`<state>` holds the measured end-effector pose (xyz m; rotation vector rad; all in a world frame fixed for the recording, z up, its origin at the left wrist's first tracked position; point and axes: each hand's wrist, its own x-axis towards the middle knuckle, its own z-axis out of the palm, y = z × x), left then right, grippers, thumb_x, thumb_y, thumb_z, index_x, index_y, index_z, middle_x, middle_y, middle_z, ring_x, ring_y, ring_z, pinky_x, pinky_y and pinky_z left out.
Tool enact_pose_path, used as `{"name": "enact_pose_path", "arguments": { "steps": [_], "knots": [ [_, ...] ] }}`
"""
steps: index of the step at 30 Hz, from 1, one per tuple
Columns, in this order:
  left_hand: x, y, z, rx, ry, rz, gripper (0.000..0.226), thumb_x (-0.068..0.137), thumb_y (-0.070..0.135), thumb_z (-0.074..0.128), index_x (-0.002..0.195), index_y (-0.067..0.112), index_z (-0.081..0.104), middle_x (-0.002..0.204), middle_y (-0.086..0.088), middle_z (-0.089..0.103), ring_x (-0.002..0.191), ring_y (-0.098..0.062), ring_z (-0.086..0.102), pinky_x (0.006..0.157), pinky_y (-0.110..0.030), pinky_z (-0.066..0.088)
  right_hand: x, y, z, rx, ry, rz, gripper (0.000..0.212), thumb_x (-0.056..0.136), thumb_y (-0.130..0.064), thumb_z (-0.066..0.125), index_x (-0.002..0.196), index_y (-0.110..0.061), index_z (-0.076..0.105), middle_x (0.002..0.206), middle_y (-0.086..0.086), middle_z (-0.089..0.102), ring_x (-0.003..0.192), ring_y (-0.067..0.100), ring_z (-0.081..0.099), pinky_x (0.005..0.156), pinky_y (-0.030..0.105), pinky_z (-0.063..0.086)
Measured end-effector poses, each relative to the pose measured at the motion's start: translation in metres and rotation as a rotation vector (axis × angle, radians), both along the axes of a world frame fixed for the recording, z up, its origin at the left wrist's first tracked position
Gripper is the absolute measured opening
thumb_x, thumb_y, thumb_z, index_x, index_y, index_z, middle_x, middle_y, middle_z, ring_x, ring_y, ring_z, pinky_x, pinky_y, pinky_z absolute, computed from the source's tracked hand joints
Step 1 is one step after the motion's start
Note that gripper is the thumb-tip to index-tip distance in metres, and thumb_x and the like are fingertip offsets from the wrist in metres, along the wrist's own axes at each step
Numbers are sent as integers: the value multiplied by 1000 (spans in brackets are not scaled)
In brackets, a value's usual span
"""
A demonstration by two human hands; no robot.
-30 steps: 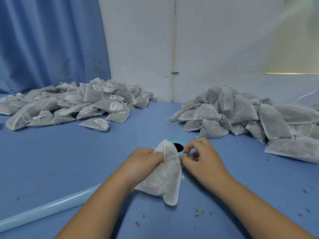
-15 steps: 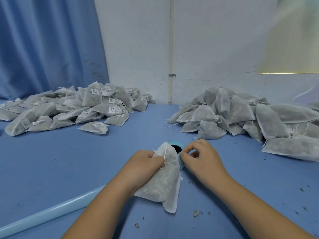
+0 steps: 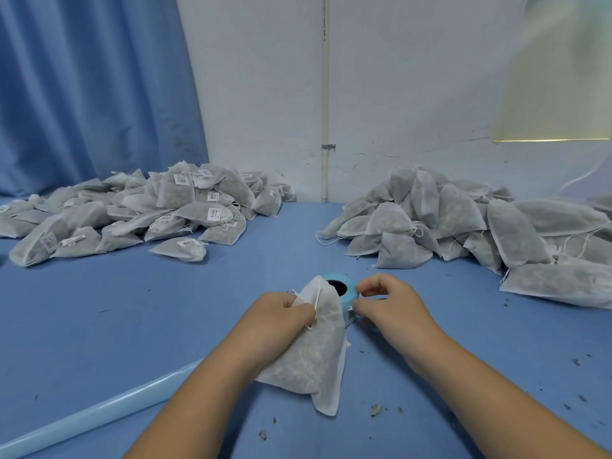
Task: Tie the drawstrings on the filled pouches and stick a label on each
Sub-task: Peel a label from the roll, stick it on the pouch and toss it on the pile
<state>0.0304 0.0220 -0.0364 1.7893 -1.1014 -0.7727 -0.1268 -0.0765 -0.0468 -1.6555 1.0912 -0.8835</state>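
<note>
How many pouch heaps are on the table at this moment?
2: a labelled heap far left, an unlabelled heap far right; both run off frame, so more may be hidden.

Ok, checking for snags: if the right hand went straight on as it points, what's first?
The blue label roll: fingers of the right hand seem to pinch its edge. The pouch lies just beyond, probably.

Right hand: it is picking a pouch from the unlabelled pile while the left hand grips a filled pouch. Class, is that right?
Not quite. The head view shows the right hand at the blue label roll, pinching at its edge, not at the unlabelled pile. The left hand does grip a filled pouch.
</note>
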Motion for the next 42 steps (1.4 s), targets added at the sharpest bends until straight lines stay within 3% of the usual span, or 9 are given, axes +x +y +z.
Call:
{"name": "enact_pose_path", "arguments": {
  "steps": [4,8,13,18,24,28,32,35,42],
  "knots": [
    [-1,0,0,6,2,0,18,76,22,60,65,19,46,61,-1,42,54,-15,40,55,-28,33,0,1,3,65,-6,15,22,76,-10,65,93,-22,60,78,0,72,68,14,65,76,39,54],
    [-1,0,0,-9,-15,6,23,76,20,60,62,19,43,57,1,38,49,-15,35,50,-25,29,-3,2,6,112,18,30,22,77,-9,60,95,-21,56,61,0,71,46,5,59,59,27,46],
    [1,1,-2,-7,-53,80,33,76,20,60,55,22,34,50,6,32,42,-12,30,40,-19,22,-18,4,9,137,37,-10,23,76,-11,59,97,-20,57,56,0,68,52,13,57,63,30,48],
    [-6,1,5,-119,-127,168,39,79,21,59,52,22,31,50,9,29,43,-10,26,41,-22,21,-40,11,19,103,-56,1,25,80,-5,57,101,-19,60,61,3,67,57,17,59,65,33,51],
    [-31,10,11,-225,-96,11,29,80,26,63,57,16,48,56,7,40,51,-9,35,48,-22,30,-48,48,51,339,-686,515,40,71,-3,59,111,-1,58,81,18,66,66,28,64,52,28,51],
    [-52,13,7,-177,-53,-185,26,69,41,58,75,17,66,68,6,59,65,-6,52,65,-26,43,-39,61,47,328,-657,574,39,71,-4,55,110,-1,57,89,27,67,78,36,67,58,30,54],
    [-55,12,4,-164,-24,-176,26,86,26,62,63,15,55,62,7,45,58,-9,40,55,-21,33,-45,52,40,301,-687,447,35,70,-8,56,105,-1,61,95,20,70,90,34,69,74,33,59],
    [-60,15,6,-138,79,-231,17,77,28,66,66,17,60,63,7,53,58,-9,48,56,-19,38,-48,49,37,307,-716,410,34,72,-10,56,104,0,62,96,18,72,98,34,68,85,37,58],
    [-63,18,7,-86,228,-227,26,66,23,62,90,21,73,89,-7,73,79,-14,67,74,-30,49,-47,51,35,267,-708,342,29,73,-7,57,100,-2,62,93,14,73,91,27,70,84,37,57]
  ]
}}
